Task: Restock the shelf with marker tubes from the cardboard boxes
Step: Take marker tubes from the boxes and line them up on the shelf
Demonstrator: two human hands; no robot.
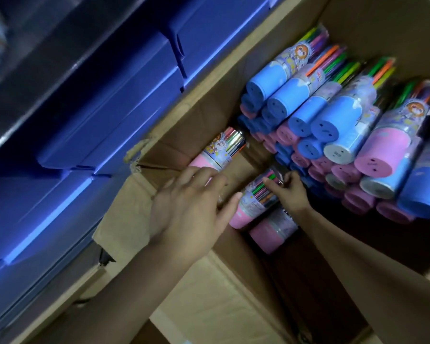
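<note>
An open cardboard box [204, 112] holds a stack of several marker tubes [333, 125] with blue and pink ends, lying on their sides. My left hand [191, 207] grips one pink-based tube [216, 151] against the box's left wall, its thumb touching a second pink-based tube [255, 202]. My right hand [292, 192] reaches deep into the box and pinches the clear upper part of that second tube. A third pink-based tube [271, 232] lies just below it.
Blue plastic storage bins [114, 115] stand along the left of the box. A box flap [132, 214] folds outward under my left wrist. The bottom of the box is dark below my right forearm.
</note>
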